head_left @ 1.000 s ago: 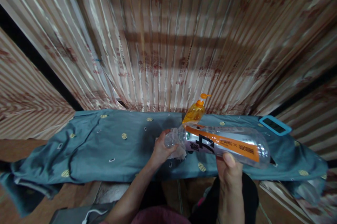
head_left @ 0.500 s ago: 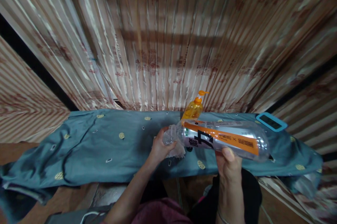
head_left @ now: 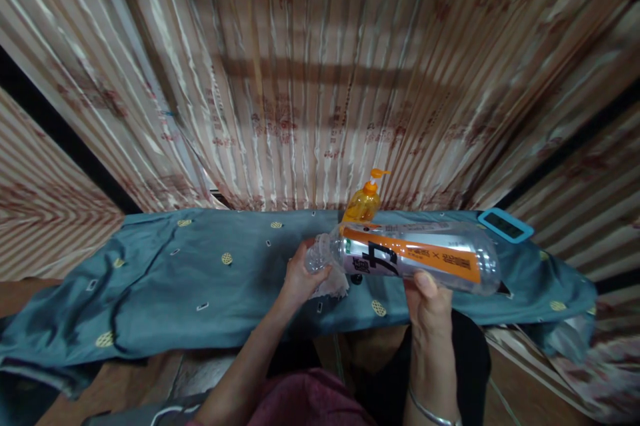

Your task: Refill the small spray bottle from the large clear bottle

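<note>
Above the blue cloth [head_left: 210, 279], a clear plastic bottle [head_left: 415, 258] is held on its side.
Its body is gripped from below by the right hand [head_left: 425, 309], thumb on top; its neck end is clasped by the left hand [head_left: 300, 276] with a white tissue [head_left: 334, 285]. An orange pump bottle [head_left: 363, 203] stands just behind.

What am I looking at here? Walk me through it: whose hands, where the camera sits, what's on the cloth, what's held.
The camera sits on a person's head, looking forward and down at their own bare hands. The right hand grips a clear plastic bottle with an orange label, held sideways. The left hand closes around the bottle's neck, with a crumpled white cloth under it. Below lies a table draped in teal fabric. On it stand an orange pump bottle and a blue-framed device. Striped curtains hang behind.
</note>
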The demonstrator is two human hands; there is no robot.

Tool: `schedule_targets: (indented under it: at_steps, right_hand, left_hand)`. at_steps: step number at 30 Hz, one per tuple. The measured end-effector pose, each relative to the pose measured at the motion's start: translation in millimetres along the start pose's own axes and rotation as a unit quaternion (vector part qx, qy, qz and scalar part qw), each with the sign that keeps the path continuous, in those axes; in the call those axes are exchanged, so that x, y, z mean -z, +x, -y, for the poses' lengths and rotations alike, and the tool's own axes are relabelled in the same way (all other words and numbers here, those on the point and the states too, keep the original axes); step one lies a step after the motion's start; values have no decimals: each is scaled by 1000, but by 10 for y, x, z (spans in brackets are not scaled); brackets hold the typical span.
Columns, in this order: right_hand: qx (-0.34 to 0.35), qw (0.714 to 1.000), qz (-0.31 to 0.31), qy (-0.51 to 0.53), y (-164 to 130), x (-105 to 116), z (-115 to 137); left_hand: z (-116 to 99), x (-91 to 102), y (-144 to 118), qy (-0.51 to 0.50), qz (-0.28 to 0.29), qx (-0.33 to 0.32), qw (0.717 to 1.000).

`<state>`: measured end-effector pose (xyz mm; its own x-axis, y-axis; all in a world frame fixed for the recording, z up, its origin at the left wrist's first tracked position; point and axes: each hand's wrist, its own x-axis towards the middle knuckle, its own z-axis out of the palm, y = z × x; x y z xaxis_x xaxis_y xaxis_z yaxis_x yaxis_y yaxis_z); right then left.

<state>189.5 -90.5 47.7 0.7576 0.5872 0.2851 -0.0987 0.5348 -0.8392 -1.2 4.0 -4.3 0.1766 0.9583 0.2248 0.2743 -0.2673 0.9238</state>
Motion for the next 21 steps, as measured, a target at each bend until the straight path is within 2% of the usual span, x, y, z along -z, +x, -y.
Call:
schedule_targets:
  at_steps: [8,15,21]
  right_hand:
    - [-4,1000,-12,-14,14,6,-18]
    - [0,1000,5,6,10,-2,-14]
    - [-14,1000,-14,1,12,13,-40]
  left_hand:
    - [-26,-5,-5,-9,-11,-8,1000]
    - [8,-11,1,-14,-2,-21,1000]
    - [-17,-6,-5,-8,-4,-10,1000]
